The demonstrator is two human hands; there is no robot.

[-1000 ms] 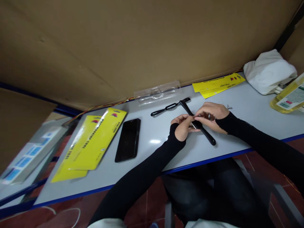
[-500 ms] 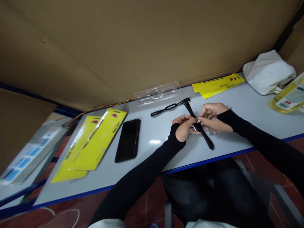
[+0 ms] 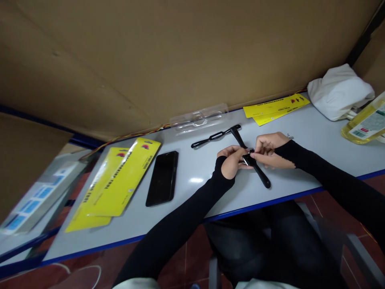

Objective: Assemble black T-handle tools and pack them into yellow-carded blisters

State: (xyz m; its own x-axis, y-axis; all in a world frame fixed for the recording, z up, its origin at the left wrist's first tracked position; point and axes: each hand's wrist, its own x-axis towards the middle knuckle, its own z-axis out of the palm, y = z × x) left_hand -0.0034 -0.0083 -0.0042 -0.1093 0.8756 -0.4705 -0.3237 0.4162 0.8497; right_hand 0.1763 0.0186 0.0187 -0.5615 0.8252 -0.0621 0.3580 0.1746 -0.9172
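A black spokeshave [image 3: 261, 175] is held at a slant over the grey table, its two handles pointing away from me and toward me. My left hand [image 3: 231, 160] is closed round its middle from the left, thumb on top near the bright metal blade area. From the right, my right hand [image 3: 272, 150] pinches a small silvery part at the spokeshave's centre; the fingertips mostly hide it. A second black spokeshave [image 3: 200, 143] lies behind my left hand. Just beyond my right wrist sits a small metal piece [image 3: 289, 136].
Yellow tool cards [image 3: 120, 188] and a black phone [image 3: 161, 178] lie to the left. A clear plastic blister [image 3: 198, 117] and more yellow cards [image 3: 278, 107] are along the back wall. At right stand a white cloth bundle [image 3: 339, 90] and a bottle of yellow liquid [image 3: 365, 124].
My right fingers have shifted slightly and closed in at the spokeshave's centre, so the silvery part shows less. The spokeshave and my left hand stay almost in place.
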